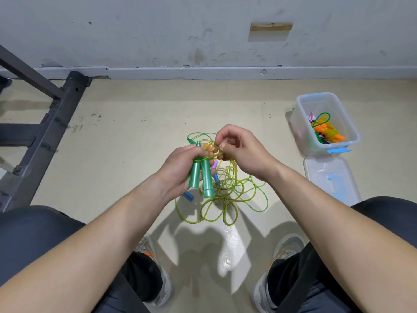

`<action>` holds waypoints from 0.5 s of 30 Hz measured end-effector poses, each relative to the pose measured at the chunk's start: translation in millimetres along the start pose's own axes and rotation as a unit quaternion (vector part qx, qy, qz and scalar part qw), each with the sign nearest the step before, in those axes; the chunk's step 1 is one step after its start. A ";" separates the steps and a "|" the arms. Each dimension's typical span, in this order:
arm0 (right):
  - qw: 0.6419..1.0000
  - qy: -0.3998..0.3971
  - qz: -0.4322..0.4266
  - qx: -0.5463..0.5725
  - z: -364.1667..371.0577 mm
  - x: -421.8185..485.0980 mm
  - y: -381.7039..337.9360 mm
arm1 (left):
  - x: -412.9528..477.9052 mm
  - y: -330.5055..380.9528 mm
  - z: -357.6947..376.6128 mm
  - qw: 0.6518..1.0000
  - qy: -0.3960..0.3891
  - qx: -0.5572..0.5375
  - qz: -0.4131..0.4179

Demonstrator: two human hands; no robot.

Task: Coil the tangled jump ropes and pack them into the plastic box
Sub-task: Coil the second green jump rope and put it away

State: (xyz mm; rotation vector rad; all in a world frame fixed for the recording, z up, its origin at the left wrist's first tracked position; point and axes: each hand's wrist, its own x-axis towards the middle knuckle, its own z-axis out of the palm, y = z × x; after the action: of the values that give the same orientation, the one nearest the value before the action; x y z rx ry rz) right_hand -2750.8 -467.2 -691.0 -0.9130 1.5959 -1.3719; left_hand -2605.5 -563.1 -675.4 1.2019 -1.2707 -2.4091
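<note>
Jump ropes: one lot packed, green rope being coiled, the rest not yet started.

From the left: a dark metal frame [45, 136], not part of the job. Your left hand [180, 168] grips the two green handles [202, 177] side by side. Blue handles [188, 195] of another rope lie on the floor beneath it. Your right hand [241, 152] pinches the yellow-green cord [225, 199] just above the handles, and most of that cord lies in loose, crossing loops on the floor between your feet. Far right, the plastic box [302, 123] stands open with an orange-handled rope [327, 132] and other colours inside. Its lid [331, 177] lies on the floor just in front. By my estimate you are about halfway.
</note>
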 end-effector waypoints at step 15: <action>0.996 0.015 0.027 -0.087 -0.6 -1.6 2.1 | 2.5 0.6 -10.2 0.999 -0.039 0.024 0.007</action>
State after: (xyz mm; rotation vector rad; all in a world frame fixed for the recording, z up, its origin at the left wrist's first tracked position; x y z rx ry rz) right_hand -2750.7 -465.2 -692.8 -0.9492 1.7710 -1.2291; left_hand -2600.0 -571.0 -679.6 1.1169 -1.3622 -2.4523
